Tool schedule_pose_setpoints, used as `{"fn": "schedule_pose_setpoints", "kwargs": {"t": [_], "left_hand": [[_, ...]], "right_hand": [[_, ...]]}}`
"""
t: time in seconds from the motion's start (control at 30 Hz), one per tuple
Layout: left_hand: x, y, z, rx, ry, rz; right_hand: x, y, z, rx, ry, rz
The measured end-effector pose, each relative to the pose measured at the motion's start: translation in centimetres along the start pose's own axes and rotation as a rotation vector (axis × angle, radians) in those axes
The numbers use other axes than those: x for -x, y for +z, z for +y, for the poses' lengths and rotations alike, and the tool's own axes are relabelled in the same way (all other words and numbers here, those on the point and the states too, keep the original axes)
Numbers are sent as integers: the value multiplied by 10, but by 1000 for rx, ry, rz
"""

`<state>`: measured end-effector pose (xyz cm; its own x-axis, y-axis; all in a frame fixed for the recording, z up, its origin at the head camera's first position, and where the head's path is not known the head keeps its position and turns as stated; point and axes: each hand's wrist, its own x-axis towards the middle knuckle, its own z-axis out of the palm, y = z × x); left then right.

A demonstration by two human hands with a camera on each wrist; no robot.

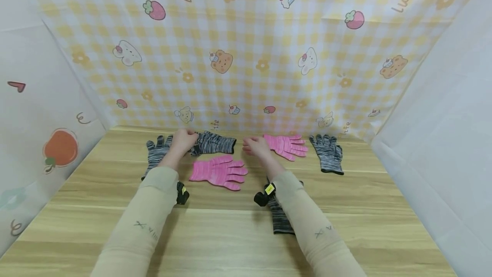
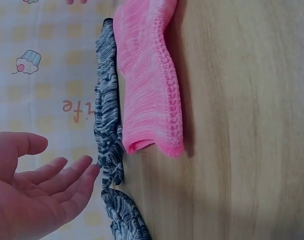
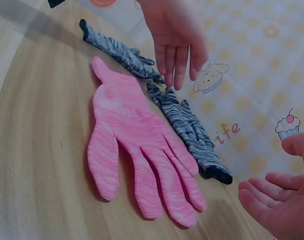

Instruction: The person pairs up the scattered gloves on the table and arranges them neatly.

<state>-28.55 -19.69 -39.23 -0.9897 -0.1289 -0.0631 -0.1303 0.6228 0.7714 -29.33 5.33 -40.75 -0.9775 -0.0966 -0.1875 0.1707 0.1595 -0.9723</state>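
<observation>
On the desk [image 1: 203, 243] before you, a striped grey knit glove [image 1: 217, 144] lay at the back, its black-edged cuff to your right. Just in front, a pink glove [image 1: 219, 172] lay flat, fingers to your right. A second pink glove [image 1: 286, 145] pointed likewise, farther right. Three more striped gloves [image 1: 328, 153] lay around, one partly hidden

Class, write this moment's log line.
left hand: empty, near rear grey glove; right hand: empty, near rear pink glove; front pink glove: on table
</observation>
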Motion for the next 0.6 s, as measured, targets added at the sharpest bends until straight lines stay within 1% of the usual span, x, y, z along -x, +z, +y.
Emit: {"fn": "schedule_pose_setpoints", "kwargs": {"t": [0.13,0.23,0.4,0.5,0.6], "left_hand": [[-2,3,-1,-41,10,10],[-4,5,-3,-65,-4,16],[-6,9,-4,-78,-33,12],[-8,10,-5,-93,-39,12],[-10,12,-6,-122,-36,16]], "right_hand": [[-6,1,0,-40,30,-20],[-10,3,0,-64,53,-45],[-12,6,0,-78,90,-105],[-14,7,1,-81,101,-137],[-16,7,4,-112,113,-168]]}}
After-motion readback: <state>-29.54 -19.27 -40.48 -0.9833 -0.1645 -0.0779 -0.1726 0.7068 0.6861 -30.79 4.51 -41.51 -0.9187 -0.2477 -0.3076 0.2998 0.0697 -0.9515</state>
